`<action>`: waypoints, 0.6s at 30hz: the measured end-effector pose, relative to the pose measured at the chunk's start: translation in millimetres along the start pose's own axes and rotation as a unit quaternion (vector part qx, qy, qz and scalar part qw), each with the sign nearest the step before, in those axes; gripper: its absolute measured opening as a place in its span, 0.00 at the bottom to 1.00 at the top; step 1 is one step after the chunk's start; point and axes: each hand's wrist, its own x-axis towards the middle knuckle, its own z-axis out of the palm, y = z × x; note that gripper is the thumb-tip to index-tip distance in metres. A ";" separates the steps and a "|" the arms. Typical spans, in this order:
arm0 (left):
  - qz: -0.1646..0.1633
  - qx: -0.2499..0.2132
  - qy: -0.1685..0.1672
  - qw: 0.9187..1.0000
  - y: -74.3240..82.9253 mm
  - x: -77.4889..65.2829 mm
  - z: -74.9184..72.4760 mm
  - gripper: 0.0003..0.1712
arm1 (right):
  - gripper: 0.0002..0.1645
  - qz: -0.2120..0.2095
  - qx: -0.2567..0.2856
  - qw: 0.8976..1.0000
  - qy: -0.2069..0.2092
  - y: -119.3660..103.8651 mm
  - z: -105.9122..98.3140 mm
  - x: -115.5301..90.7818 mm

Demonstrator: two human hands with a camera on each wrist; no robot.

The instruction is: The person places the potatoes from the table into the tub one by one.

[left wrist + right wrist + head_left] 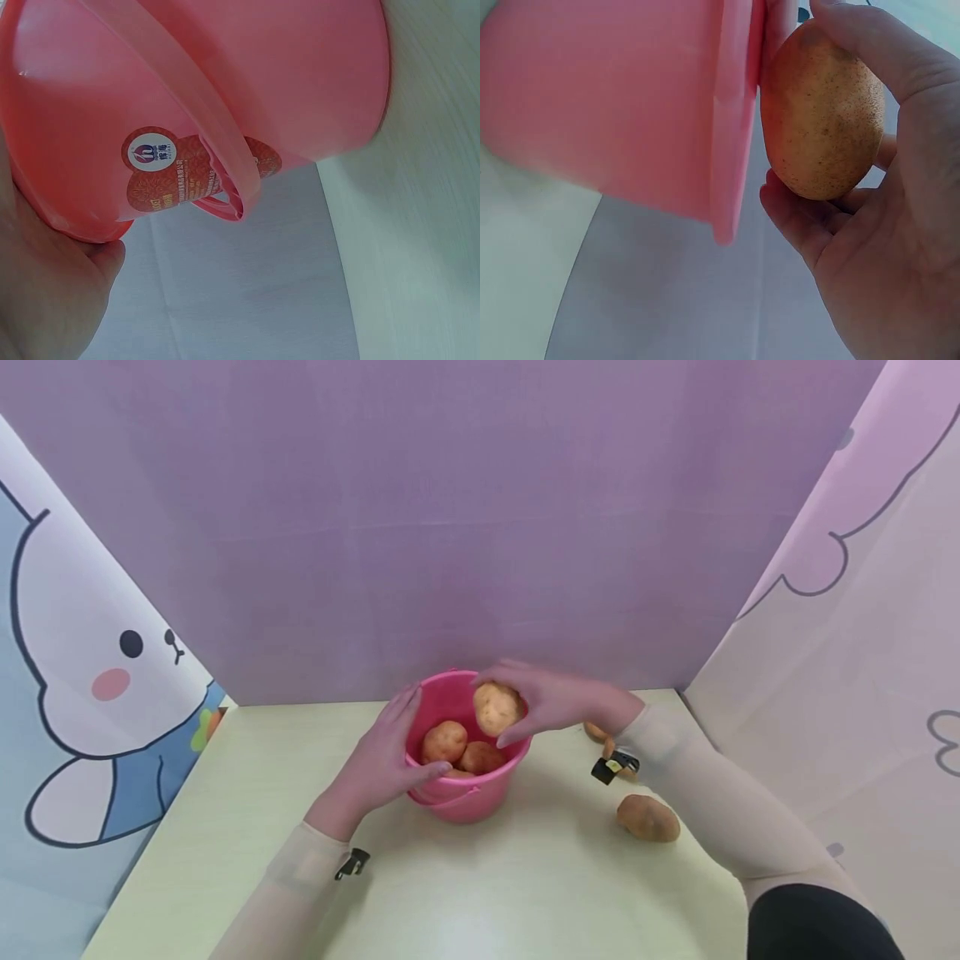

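Observation:
A pink plastic bucket [467, 802] stands upright on the table, with several potatoes [444, 742] inside. My left hand [381, 766] grips its left side at the rim, the thumb lying across the near edge. In the left wrist view, the bucket's handle [202, 112] hangs down the wall beside a printed label [161, 176]. Held between the thumb and fingers of my right hand [557, 696], a tan potato [497, 708] is over the right part of the bucket's mouth. In the right wrist view that potato [823, 112] is right beside the rim.
One potato [648, 818] lies on the table [465, 893] to the right of the bucket. More potatoes [597, 732] lie partly hidden behind the right wrist. A purple panel [450, 527] rises behind the table, with printed panels on both sides.

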 end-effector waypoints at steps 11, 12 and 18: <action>0.000 0.001 -0.004 1.000 1.2 0.3 -1.1 0.74 | 0.50 -0.027 0.014 0.999 -0.015 0.1 13.1 12.6; 0.001 0.001 -0.005 1.000 1.2 0.3 -1.1 0.74 | 0.50 -0.025 0.014 0.999 -0.017 -0.7 13.8 13.1; 0.003 0.003 -0.003 1.000 0.7 0.5 -0.9 0.74 | 0.52 -0.024 0.009 0.999 -0.034 -4.2 19.2 17.2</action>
